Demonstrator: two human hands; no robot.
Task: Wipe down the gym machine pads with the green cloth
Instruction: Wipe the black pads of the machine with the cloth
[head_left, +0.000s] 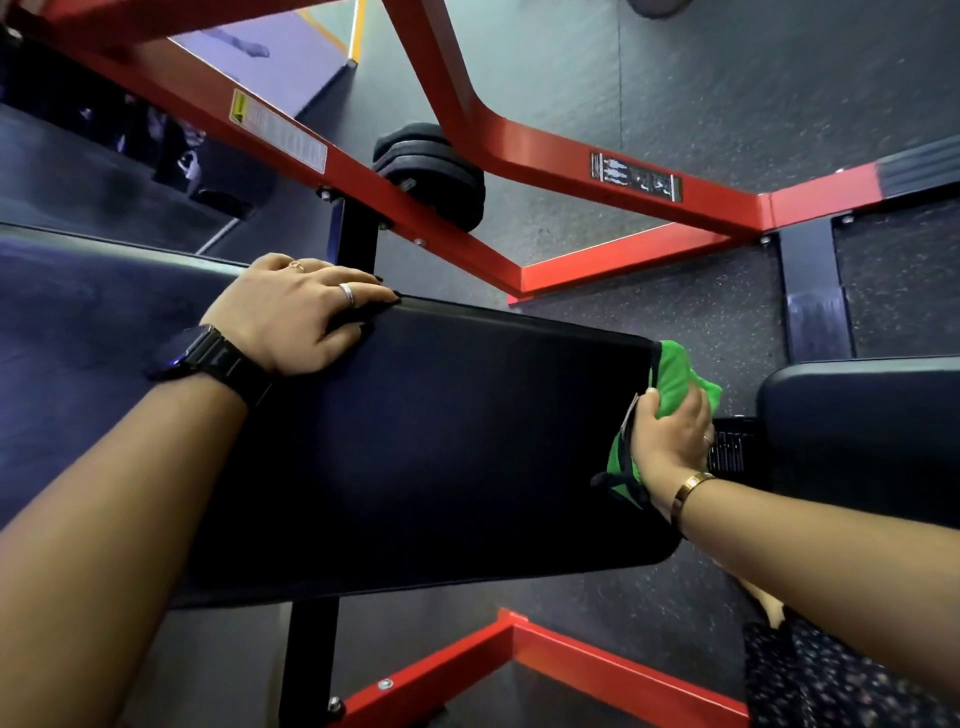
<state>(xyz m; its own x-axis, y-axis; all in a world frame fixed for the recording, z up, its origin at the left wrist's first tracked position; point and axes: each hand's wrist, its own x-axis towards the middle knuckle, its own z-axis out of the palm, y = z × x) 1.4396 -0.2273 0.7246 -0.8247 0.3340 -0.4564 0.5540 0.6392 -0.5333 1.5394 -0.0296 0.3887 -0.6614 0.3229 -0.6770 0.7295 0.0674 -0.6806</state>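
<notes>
Wide open across the top of the pad (441, 441), blocked at the far edge by the left hand (296, 312) resting flat. Tight at the pad's end: narrow gap to the neighbouring pad (857, 415), filled by the right hand (670, 441) gripping the green cloth (675, 374). Beyond, hemmed by the red frame (571, 150) (angled bars), weight plates (431, 171) and a black post (358, 234). Free over the floor (727, 78) past those.

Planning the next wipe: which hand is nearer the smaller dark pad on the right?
Right. The right hand, gripping the green cloth, is at the long dark pad's end, a gap from the smaller dark pad. The left hand rests on the long pad's far edge.
</notes>
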